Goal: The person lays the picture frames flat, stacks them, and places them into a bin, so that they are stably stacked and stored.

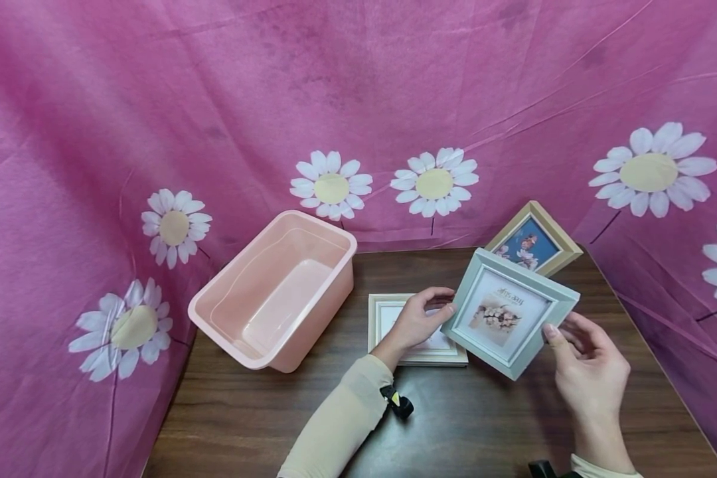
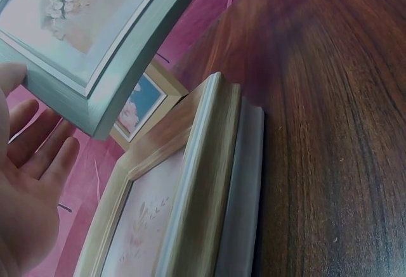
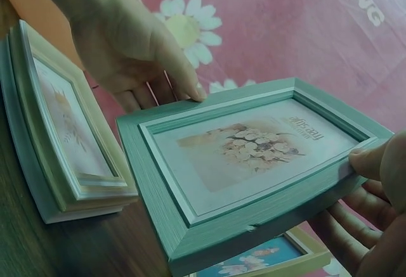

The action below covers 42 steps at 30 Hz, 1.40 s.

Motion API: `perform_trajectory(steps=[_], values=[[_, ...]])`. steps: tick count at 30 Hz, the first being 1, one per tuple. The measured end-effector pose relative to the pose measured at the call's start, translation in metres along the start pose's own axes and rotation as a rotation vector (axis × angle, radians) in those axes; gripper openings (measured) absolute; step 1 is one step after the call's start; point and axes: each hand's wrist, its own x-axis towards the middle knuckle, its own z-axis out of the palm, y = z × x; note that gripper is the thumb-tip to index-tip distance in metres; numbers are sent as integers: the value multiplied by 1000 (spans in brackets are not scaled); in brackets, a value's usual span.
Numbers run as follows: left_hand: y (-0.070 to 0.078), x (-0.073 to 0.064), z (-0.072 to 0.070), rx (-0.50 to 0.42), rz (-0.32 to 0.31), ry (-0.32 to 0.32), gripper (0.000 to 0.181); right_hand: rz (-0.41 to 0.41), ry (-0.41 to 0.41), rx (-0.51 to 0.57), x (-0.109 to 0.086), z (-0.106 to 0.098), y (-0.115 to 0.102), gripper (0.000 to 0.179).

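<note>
A pale green picture frame [image 1: 504,317] with a flower picture is held tilted above the table by both hands. My left hand [image 1: 415,325] pinches its left edge, thumb on the front and fingers behind. The opposite edge is gripped by my right hand [image 1: 594,372], its thumb on the front rim [image 3: 365,163]. Under the left hand lies a cream picture frame [image 2: 196,194], stacked on a greyish one [image 2: 244,188]. Behind the green frame is a light wooden frame [image 1: 564,255] with a blue picture, partly covered by it.
A pink plastic tub [image 1: 275,292] stands on the left of the brown wooden table [image 1: 454,425], with nothing inside. Pink cloth [image 1: 370,99] printed with daisies surrounds the table at the back and sides.
</note>
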Motion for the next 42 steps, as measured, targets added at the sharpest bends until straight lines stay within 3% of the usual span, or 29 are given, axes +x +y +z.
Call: perform_trajectory(steps=[9,14,21,34,39,42], values=[[-3,-3,-9,-1,4,-8,41,0,-29,60,-4,5,-4,46],[-5,-4,-16,-19,52,-70,46,4,-36,100,-6,7,-5,45],[-11,-5,-22,-140,83,-193,59,13,-48,141,-8,9,-8,43],[-16,-9,-26,-290,-3,-356,70,22,-78,161,-15,13,-12,39],[-16,-11,-28,-285,-48,-392,71,4,-99,202,-16,15,-12,39],[-15,-11,-28,-277,-44,-388,72,-3,-102,213,-16,16,-12,39]])
